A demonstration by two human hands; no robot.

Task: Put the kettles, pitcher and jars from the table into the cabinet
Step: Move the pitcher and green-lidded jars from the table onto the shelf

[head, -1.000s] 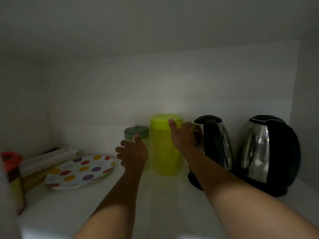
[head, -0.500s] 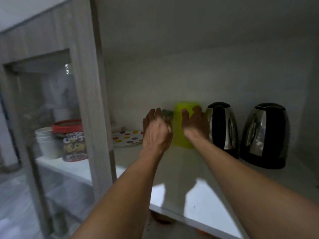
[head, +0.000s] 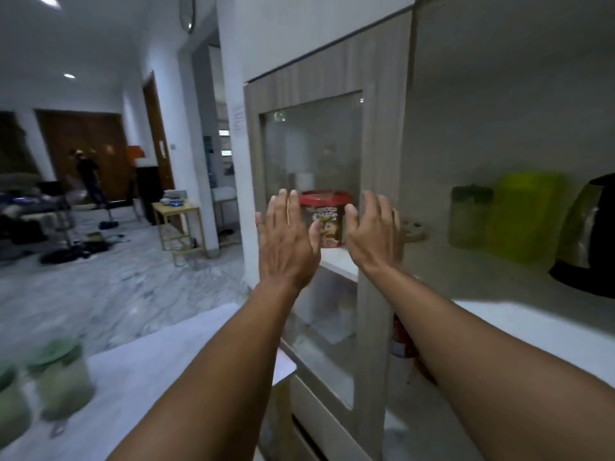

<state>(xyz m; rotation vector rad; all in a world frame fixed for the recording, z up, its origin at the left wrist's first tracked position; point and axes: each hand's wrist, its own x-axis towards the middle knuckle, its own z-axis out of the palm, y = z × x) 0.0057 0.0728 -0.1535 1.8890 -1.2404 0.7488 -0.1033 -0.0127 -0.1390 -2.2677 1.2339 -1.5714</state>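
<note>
On the cabinet shelf (head: 519,314) at the right stand a green-lidded jar (head: 470,216), a yellow-green pitcher (head: 525,216) and a black and steel kettle (head: 589,237), side by side. Two more green-lidded jars (head: 61,377) rest on the white table (head: 159,371) at the lower left, blurred. My left hand (head: 286,237) and my right hand (head: 372,232) are both raised, fingers spread and holding nothing, in front of the cabinet's glass door, left of the shelf's items.
The wood-framed glass door (head: 312,201) stands between the open shelf and the room; a red-lidded cereal tub (head: 324,217) sits behind it. A small wooden side table (head: 179,224) and a person (head: 88,174) are far off at the left on the marble floor.
Both hands have let go of the jar and pitcher and drawn back out of the cabinet. The view has swung left, bringing the room and table into sight.
</note>
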